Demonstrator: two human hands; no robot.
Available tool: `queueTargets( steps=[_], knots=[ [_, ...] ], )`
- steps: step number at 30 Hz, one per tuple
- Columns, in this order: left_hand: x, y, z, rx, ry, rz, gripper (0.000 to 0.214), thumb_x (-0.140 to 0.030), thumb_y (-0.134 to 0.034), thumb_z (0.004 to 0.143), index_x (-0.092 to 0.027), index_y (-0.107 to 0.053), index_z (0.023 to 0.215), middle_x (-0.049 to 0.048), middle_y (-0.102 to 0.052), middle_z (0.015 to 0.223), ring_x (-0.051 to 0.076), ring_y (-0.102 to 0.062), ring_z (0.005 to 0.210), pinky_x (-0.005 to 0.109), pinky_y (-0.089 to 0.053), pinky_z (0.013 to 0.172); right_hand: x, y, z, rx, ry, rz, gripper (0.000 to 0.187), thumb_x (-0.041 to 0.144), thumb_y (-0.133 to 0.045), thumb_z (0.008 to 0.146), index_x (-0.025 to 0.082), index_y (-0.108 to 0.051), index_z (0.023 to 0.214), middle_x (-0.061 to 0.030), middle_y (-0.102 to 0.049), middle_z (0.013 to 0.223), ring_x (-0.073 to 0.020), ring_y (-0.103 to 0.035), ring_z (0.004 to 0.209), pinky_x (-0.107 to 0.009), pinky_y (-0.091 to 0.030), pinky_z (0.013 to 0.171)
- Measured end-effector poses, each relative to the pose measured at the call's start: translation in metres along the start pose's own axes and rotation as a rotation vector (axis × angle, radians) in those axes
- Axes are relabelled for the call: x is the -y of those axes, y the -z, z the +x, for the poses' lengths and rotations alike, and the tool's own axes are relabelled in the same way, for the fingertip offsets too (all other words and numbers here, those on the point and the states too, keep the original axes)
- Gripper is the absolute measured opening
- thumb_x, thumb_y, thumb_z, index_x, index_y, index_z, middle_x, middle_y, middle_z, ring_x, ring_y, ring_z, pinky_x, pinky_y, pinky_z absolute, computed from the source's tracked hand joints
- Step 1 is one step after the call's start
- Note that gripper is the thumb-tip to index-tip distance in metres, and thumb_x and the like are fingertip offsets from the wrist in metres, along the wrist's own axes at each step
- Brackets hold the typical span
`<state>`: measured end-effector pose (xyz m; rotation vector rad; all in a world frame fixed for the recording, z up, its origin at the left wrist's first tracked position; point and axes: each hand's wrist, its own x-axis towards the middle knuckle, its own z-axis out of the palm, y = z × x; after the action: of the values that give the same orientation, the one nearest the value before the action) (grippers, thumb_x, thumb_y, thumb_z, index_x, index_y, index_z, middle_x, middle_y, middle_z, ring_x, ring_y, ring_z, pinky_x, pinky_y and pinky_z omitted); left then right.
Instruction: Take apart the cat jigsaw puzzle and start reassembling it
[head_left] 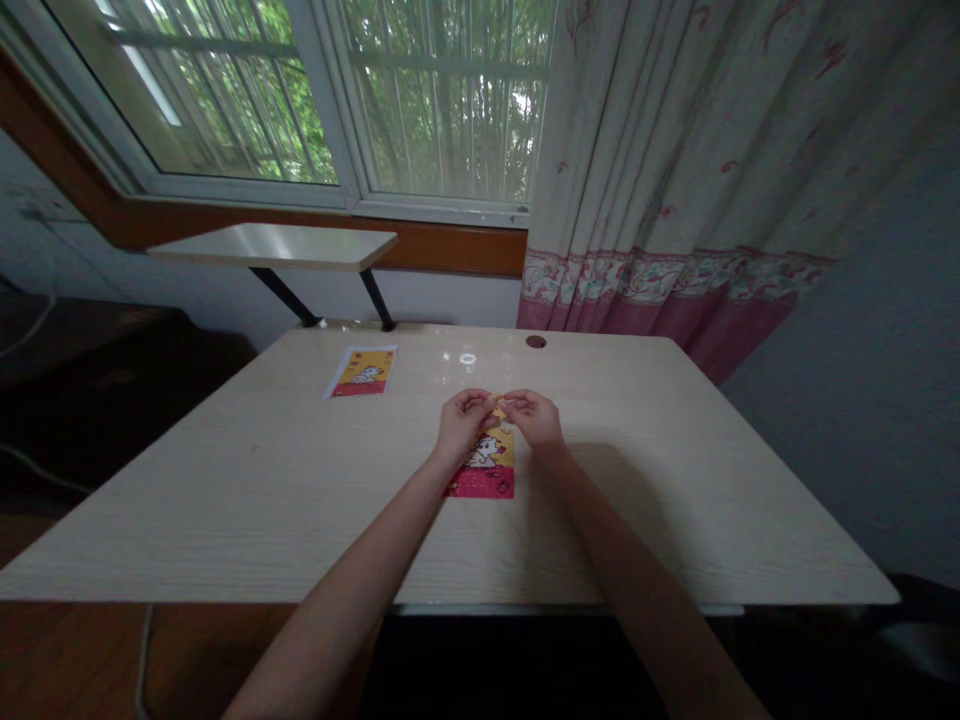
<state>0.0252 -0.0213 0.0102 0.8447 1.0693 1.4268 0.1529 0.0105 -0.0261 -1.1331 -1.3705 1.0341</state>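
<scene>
A yellow and pink-red picture sheet (pixel 487 480) with a white cartoon animal lies flat on the desk (pixel 300 500) in front of me. Over its top end my left hand (pixel 461 420) and my right hand (pixel 534 415) meet, thumbs and fingers pinched. Between the fingertips shows a small yellow piece (pixel 497 404); its kind is too small to make out, and I cannot tell whether it is separate from the sheet. My hands cover the sheet's upper part, and my left forearm overlaps its left side.
A similar picture card (pixel 364 373) with a white border lies at the back left of the desk. Behind it stands a raised shelf (pixel 285 245) on black legs. A round brown cable hole (pixel 535 342) sits near the back edge, by the curtain (pixel 637 280).
</scene>
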Motion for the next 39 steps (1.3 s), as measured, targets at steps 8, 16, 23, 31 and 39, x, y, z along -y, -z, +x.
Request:
queueTargets(
  steps=[8, 16, 23, 31, 39],
  knots=[
    [0.004, 0.004, 0.004, -0.031, 0.031, -0.027, 0.040, -0.032, -0.081, 0.050, -0.011, -0.058, 0.076, 0.0008, -0.064, 0.060, 0.011, -0.063, 0.056, 0.018, -0.048, 0.051, 0.015, 0.002, 0.000, -0.064, 0.053, 0.163, 0.035, 0.043, -0.069, 0.062, 0.015, -0.064, 0.083, -0.0007, -0.061, 0.066, -0.0116, -0.058, 0.059, -0.024, -0.050, 0.059],
    [0.002, 0.000, -0.003, 0.148, 0.050, 0.015, 0.041, -0.033, -0.082, 0.050, -0.011, -0.063, 0.079, 0.0049, -0.069, 0.068, 0.015, -0.066, 0.065, 0.022, -0.052, 0.061, 0.022, 0.005, -0.001, -0.106, 0.153, 0.137, 0.025, 0.039, -0.067, 0.065, 0.016, -0.062, 0.075, -0.0016, -0.063, 0.067, -0.0120, -0.057, 0.060, -0.024, -0.048, 0.058],
    [-0.002, -0.001, -0.004, 0.126, 0.052, -0.003, 0.042, -0.033, -0.083, 0.046, -0.011, -0.065, 0.077, 0.0041, -0.069, 0.066, 0.014, -0.064, 0.062, 0.024, -0.052, 0.062, 0.019, 0.006, -0.001, -0.066, 0.171, 0.106, 0.023, 0.037, -0.067, 0.066, 0.016, -0.063, 0.075, -0.0016, -0.063, 0.067, -0.0109, -0.054, 0.057, -0.022, -0.046, 0.055],
    [-0.015, 0.018, 0.012, 0.088, -0.080, 0.270, 0.032, -0.031, -0.075, 0.053, -0.011, -0.065, 0.077, 0.0032, -0.066, 0.062, 0.012, -0.059, 0.056, 0.023, -0.046, 0.056, 0.016, 0.031, 0.010, 0.027, 0.199, -0.028, 0.027, 0.041, -0.061, 0.071, 0.015, -0.065, 0.079, -0.0048, -0.066, 0.075, -0.0137, -0.058, 0.065, -0.026, -0.048, 0.065],
    [-0.073, 0.126, 0.032, -0.043, -0.128, 1.085, 0.031, -0.036, -0.061, 0.061, -0.013, -0.070, 0.080, 0.0049, -0.070, 0.074, 0.020, -0.062, 0.070, 0.027, -0.044, 0.063, 0.004, 0.082, 0.017, 0.095, 0.132, -0.717, 0.023, 0.026, -0.055, 0.078, 0.016, -0.068, 0.096, -0.0074, -0.067, 0.091, -0.0159, -0.060, 0.080, -0.029, -0.045, 0.080]
  ],
)
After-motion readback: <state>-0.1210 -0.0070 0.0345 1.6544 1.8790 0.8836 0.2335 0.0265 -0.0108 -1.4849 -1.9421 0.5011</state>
